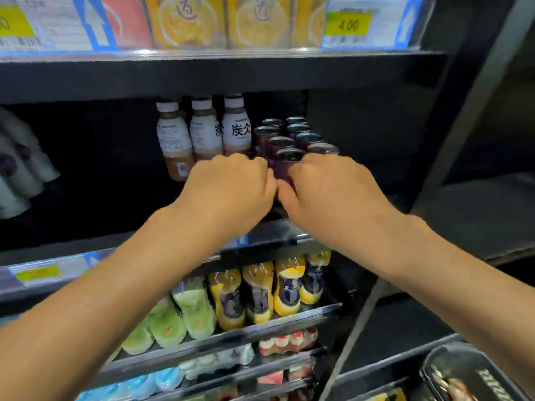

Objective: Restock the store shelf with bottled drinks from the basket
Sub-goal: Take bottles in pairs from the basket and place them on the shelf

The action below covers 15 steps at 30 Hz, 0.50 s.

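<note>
Purple drink standing at the front of its row on the middle shelf, just right of the white-capped tea bottles. Left grip curled against its left side, right grip curled against its right side, thumbs almost meeting in front. Both seemingly holding this one drink, with the fingertips hidden behind the knuckles. Basket low at the right, well apart from the shelf.

Step in hand, by judgement: seating this drink at the head of the row. To do it well:

- Keep it upright and push straight back, in line with the lids behind, not slanting toward the tea bottles.
- Press low on the body rather than near the top, so as not to tip the neighbours one after another.
- Close the gap only until touching the drink behind, then stop. No hard shove.
- Turn the label outward before letting go.
- Loosen one side first, look for any wobble, then loosen the other.
- Draw both wrists straight back with care, staying above the shelf lip. Orange bottles directly below, easy to knock.
- Afterwards, reach down to the basket for the next one.
</note>
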Each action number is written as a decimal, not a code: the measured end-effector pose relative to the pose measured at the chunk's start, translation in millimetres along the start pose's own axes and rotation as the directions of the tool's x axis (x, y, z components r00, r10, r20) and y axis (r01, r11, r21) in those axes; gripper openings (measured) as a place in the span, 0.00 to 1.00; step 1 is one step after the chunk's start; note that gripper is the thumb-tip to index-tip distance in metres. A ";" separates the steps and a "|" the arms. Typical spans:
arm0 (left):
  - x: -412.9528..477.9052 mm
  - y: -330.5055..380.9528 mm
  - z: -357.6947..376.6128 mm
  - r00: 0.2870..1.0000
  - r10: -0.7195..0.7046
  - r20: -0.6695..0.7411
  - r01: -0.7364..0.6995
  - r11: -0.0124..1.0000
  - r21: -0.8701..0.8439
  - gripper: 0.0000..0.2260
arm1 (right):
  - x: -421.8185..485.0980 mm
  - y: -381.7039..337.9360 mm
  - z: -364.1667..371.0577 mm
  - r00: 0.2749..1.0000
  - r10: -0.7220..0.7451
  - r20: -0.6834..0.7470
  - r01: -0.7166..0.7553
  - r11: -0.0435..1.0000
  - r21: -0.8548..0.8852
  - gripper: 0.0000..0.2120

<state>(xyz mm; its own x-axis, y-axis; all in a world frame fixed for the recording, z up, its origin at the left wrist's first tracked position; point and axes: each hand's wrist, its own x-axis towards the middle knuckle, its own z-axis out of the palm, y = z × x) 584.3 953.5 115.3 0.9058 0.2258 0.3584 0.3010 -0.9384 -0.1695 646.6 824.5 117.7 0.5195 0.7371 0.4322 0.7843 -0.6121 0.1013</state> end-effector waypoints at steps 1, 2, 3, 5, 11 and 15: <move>-11.6 14.9 -5.1 0.998 0.040 -0.038 -0.040 0.999 0.006 0.12 | -23.1 5.6 -10.1 0.999 0.027 0.027 -0.027 1.000 -0.010 0.15; -21.3 29.4 -9.2 0.993 0.096 -0.067 -0.095 0.995 0.019 0.12 | -45.1 13.9 -15.0 0.996 0.067 0.050 -0.065 0.997 -0.041 0.14; -29.4 46.1 -9.2 0.983 0.159 -0.091 -0.159 0.987 0.005 0.12 | -67.4 24.0 -17.5 0.991 0.116 0.063 -0.110 0.990 -0.093 0.15; -43.6 78.0 -6.5 0.940 0.300 -0.161 -0.315 0.946 -0.077 0.12 | -113.0 45.2 -20.6 0.965 0.252 0.075 -0.235 0.955 -0.183 0.17; -47.8 211.0 9.3 0.773 0.621 -0.127 -0.633 0.765 -0.115 0.08 | -228.4 122.5 -1.9 0.847 0.509 0.156 -0.445 0.837 -0.318 0.17; -32.3 309.5 46.2 0.697 0.716 0.043 -0.710 0.697 -0.103 0.07 | -290.7 175.2 18.3 0.710 0.673 0.209 -0.565 0.721 -0.402 0.21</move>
<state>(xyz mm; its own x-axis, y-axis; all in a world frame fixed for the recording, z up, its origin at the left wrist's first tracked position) 662.0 667.9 8.8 0.8594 -0.5035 0.0893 -0.4638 -0.8411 -0.2781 639.2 508.2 -6.6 0.9672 0.1711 0.1877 0.1354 -0.9726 0.1889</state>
